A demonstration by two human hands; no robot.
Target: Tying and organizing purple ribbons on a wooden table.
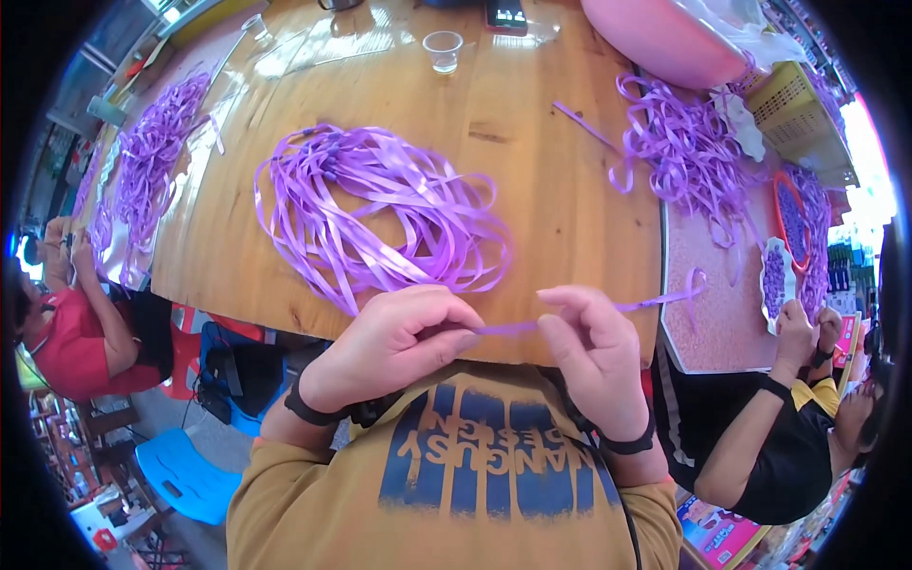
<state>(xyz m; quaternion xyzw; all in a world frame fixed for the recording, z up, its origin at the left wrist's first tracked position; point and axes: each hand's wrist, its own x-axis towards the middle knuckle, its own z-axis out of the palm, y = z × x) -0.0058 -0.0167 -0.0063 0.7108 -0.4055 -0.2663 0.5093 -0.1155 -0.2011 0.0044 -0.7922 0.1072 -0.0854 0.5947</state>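
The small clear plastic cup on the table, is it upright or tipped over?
Upright: the clear cup stands on the wooden table, its round open rim facing up.

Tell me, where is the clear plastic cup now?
The clear plastic cup stands at the wooden table's far edge, top centre, beyond the purple ribbon pile.

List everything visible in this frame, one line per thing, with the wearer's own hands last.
ribbon strip: one, purple, pinched between both hands
ribbon pile: one, purple, table centre
other ribbon heaps: several, purple, far left and right
wooden table: one, brown
plastic cup: one, clear, far edge
basket: one, yellow, upper right
co-workers: two, seated left and right
blue stool: one, lower left
left hand: shut on strip
right hand: shut on strip
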